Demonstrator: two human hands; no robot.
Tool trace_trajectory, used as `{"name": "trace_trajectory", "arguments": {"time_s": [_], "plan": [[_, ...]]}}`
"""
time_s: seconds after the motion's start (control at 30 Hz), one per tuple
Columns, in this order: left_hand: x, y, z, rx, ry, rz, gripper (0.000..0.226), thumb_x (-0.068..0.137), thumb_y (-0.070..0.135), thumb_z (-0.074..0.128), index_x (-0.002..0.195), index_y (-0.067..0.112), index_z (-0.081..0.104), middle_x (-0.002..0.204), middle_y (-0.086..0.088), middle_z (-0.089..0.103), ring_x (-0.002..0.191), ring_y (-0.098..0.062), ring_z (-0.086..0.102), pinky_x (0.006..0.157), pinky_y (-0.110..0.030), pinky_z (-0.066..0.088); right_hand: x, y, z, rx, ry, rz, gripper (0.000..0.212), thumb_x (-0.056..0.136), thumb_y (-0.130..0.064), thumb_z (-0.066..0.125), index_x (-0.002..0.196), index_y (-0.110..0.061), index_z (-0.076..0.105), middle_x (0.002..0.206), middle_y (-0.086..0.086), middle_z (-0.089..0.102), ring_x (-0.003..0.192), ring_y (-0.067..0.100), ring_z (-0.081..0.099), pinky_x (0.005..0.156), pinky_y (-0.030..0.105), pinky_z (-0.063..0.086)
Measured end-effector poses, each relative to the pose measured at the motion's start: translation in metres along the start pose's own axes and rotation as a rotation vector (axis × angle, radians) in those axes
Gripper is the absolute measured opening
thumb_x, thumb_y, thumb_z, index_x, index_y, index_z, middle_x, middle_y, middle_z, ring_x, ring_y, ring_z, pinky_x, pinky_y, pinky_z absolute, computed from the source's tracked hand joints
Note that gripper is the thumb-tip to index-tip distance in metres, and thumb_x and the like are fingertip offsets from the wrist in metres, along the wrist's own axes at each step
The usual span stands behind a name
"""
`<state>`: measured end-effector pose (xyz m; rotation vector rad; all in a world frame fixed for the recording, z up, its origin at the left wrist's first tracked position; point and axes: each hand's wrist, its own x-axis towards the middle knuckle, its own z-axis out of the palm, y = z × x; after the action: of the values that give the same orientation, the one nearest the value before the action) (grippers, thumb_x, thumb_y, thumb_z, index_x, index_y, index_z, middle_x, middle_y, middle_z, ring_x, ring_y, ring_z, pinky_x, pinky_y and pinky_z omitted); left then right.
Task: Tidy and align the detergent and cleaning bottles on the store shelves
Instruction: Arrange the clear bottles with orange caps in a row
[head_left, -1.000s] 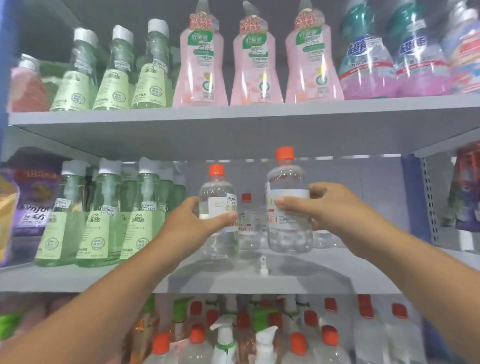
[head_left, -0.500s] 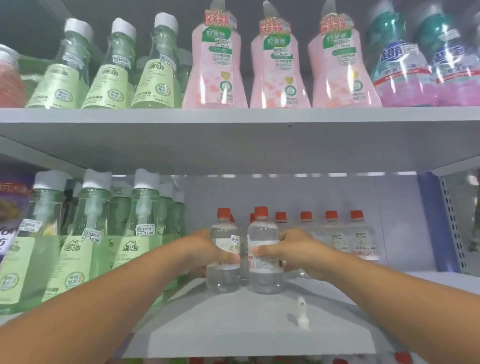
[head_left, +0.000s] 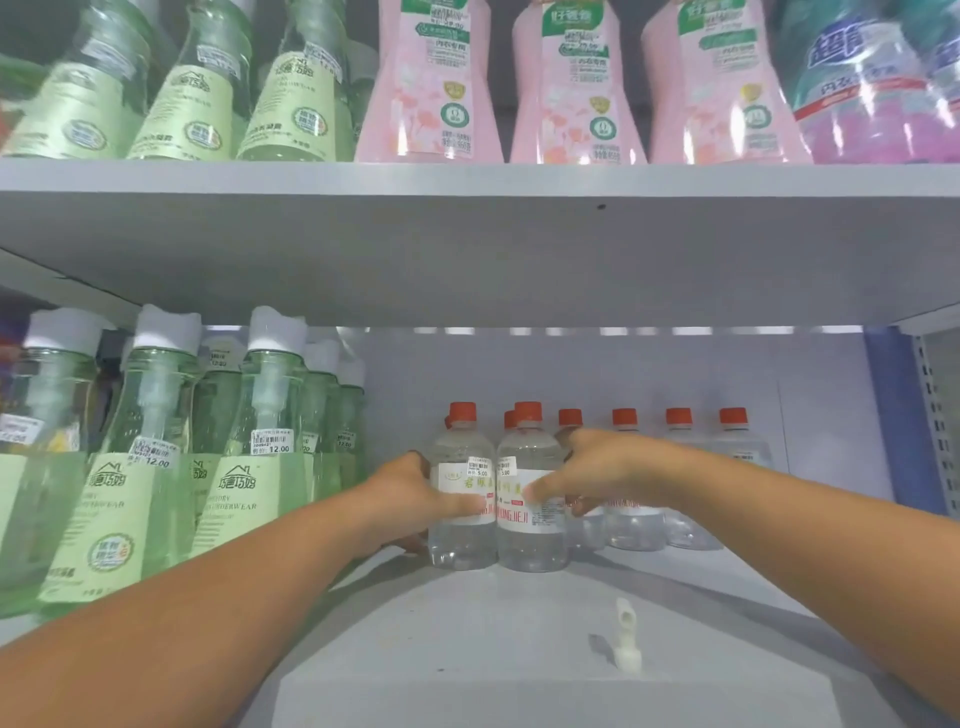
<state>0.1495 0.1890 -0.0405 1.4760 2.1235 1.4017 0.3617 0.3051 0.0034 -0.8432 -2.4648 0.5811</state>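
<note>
Two clear bottles with orange caps stand side by side on the middle shelf (head_left: 467, 634). My left hand (head_left: 415, 499) grips the left clear bottle (head_left: 460, 540) around its label. My right hand (head_left: 597, 475) grips the right clear bottle (head_left: 530, 540), thumb across the front of the label. Both bottles rest upright on the shelf and touch each other. Behind and to the right stands a row of several more orange-capped clear bottles (head_left: 680, 467), partly hidden by my right hand.
Tall green pump bottles (head_left: 260, 467) fill the left of the middle shelf. A small white plastic part (head_left: 623, 642) lies near the front edge. The upper shelf (head_left: 467, 176) carries green, pink (head_left: 431, 88) and purple bottles. A blue upright (head_left: 898, 415) bounds the right.
Both bottles have come down from mid-air onto the shelf, next to the back row. The camera has moved closer and lower.
</note>
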Motion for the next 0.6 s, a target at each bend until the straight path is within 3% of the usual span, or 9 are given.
{"name": "trace_trajectory", "arguments": {"time_s": [0.13,0.3,0.4,0.5,0.6], "plan": [[0.001,0.0,-0.002,-0.063,0.016,0.026,0.059,0.066,0.032,0.097,0.102,0.029,0.051,0.1,-0.002,0.075,0.066,-0.015,0.077,0.055,-0.032,0.062,0.006,-0.007,-0.007,0.019,0.045,-0.03,0.049,0.079,-0.06,0.079,0.108,-0.026,0.059,0.102,-0.006,0.077,0.083,0.011,0.076,0.074,0.027,0.062],[0.002,-0.005,-0.003,-0.084,-0.018,0.02,0.059,0.077,0.028,0.09,0.123,0.02,0.054,0.114,-0.002,0.074,0.098,-0.023,0.076,0.089,-0.045,0.062,0.012,0.004,0.003,0.011,0.173,-0.046,0.064,0.081,-0.056,0.08,0.13,-0.019,0.06,0.116,-0.004,0.072,0.094,0.016,0.074,0.084,0.032,0.059],[0.001,-0.006,-0.002,-0.14,-0.039,0.008,0.054,0.081,0.025,0.087,0.125,0.021,0.055,0.113,-0.001,0.074,0.098,-0.021,0.076,0.09,-0.043,0.061,0.015,0.01,0.004,0.042,0.19,-0.076,0.064,0.084,-0.052,0.079,0.137,-0.022,0.058,0.116,-0.009,0.068,0.098,0.014,0.07,0.088,0.033,0.059],[-0.001,-0.006,0.0,-0.145,-0.031,0.01,0.056,0.074,0.033,0.092,0.117,0.024,0.056,0.104,-0.001,0.075,0.081,-0.017,0.079,0.07,-0.035,0.064,0.016,0.013,0.01,0.092,0.185,-0.101,0.065,0.082,-0.054,0.08,0.135,-0.026,0.057,0.093,-0.023,0.059,0.082,-0.003,0.061,0.057,0.009,0.049],[0.0,-0.01,-0.001,-0.143,-0.039,0.004,0.058,0.074,0.024,0.093,0.119,0.018,0.057,0.105,-0.007,0.074,0.082,-0.022,0.079,0.077,-0.043,0.065,0.017,0.016,0.009,0.114,0.184,-0.11,0.069,0.081,-0.05,0.083,0.14,-0.027,0.054,0.093,-0.025,0.06,0.077,-0.005,0.063,0.046,0.004,0.043]]}}
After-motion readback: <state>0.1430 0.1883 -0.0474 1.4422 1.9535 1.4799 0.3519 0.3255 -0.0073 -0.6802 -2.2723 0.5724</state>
